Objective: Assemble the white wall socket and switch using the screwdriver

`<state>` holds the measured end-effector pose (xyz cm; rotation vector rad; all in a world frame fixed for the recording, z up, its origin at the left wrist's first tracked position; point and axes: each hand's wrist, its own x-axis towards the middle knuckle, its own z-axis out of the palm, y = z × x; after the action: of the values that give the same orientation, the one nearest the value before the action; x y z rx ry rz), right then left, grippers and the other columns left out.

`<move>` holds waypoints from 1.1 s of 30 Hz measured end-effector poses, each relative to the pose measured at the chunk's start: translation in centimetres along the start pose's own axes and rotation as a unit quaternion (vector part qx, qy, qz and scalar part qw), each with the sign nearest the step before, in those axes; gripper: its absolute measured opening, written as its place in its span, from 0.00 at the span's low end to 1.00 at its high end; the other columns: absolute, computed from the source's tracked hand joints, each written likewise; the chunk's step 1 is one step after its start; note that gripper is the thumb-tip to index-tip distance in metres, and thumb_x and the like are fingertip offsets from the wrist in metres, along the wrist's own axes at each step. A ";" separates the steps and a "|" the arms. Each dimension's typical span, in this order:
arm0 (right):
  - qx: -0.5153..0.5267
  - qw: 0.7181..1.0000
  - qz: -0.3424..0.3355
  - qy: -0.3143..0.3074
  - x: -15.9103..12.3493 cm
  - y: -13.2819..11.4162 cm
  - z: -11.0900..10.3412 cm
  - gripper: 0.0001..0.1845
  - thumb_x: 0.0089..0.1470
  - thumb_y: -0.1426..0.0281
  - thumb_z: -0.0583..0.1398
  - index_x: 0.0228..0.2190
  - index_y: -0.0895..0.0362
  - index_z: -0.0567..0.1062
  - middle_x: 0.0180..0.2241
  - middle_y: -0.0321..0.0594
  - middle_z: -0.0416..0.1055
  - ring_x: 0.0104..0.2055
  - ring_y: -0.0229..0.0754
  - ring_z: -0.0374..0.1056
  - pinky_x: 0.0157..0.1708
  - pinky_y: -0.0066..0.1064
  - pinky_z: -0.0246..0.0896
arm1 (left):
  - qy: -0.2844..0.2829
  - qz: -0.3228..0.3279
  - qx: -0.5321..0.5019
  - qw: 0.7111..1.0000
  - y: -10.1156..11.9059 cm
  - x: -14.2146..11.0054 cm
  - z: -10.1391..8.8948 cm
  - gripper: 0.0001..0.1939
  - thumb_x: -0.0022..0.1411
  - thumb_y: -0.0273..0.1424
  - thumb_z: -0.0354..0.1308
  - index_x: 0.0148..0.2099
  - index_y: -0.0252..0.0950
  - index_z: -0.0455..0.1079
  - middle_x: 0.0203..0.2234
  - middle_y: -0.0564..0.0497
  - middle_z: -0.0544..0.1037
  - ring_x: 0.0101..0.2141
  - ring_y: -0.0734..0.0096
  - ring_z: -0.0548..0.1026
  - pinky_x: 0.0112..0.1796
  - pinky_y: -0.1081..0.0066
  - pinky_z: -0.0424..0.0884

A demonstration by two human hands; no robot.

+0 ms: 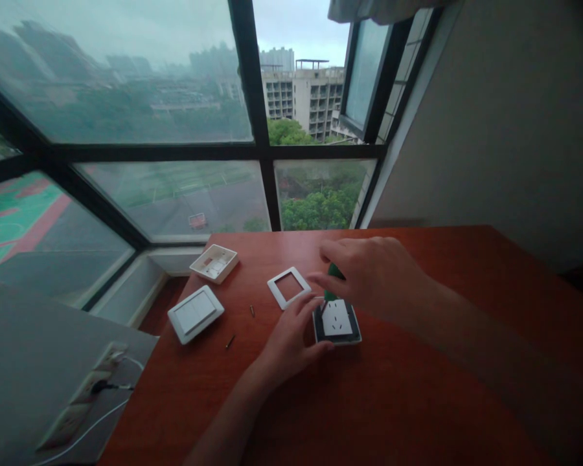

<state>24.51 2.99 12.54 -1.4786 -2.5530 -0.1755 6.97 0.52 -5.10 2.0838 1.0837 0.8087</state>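
Observation:
A wall socket [338, 320] with a white face and dark surround lies on the table, its frame off. My left hand [291, 340] grips the socket's left side, thumb at the near edge and fingers at the far edge. Above the socket, my right hand [376, 275] is wrapped round the green handle of a screwdriver [334, 278], which points down toward the socket's far left corner. Whether its tip sits in a screw is too small to tell. Just left of the socket lies a white cover frame [282, 299].
At the table's left are a white wall switch [195, 314] and an open white mounting box [214, 263]. Two small screws [252, 310] lie between them and my left hand. The wooden table [418, 401] stands against a window; wall outlets with a cable are lower left.

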 end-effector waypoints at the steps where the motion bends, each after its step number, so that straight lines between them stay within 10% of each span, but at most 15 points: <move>1: 0.008 1.000 -0.005 -0.002 -0.1 0.0 -0.2 0.11 0.57 0.61 0.56 0.32 0.55 0.70 0.31 0.39 0.74 0.29 0.42 0.67 0.23 0.32 0.39 | -0.003 0.000 -0.003 1.000 -0.1 0.0 0.1 0.40 0.50 0.31 0.69 0.63 0.42 0.57 0.61 0.42 0.61 0.60 0.51 0.60 0.59 0.52 0.59; 17: 0.034 0.997 -0.062 -0.044 -0.6 -0.2 -0.8 0.08 0.52 0.72 0.56 0.37 0.55 0.68 0.38 0.39 0.73 0.32 0.42 0.68 0.23 0.31 0.42 | -0.001 0.001 0.004 1.000 -0.7 0.0 0.4 0.42 0.48 0.33 0.71 0.62 0.42 0.55 0.60 0.42 0.61 0.60 0.52 0.61 0.59 0.52 0.60; 33: -0.030 0.999 0.009 -0.028 -0.6 -0.5 -0.7 0.13 0.60 0.59 0.52 0.33 0.55 0.70 0.30 0.41 0.74 0.28 0.45 0.68 0.22 0.33 0.37 | 0.006 0.001 0.007 1.000 -0.7 0.0 0.4 0.40 0.48 0.33 0.71 0.61 0.42 0.58 0.59 0.42 0.63 0.59 0.50 0.62 0.58 0.51 0.61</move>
<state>24.43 2.03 13.12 -1.5484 -2.5985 -0.2131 6.97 0.76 -5.81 2.0938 1.0961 0.8186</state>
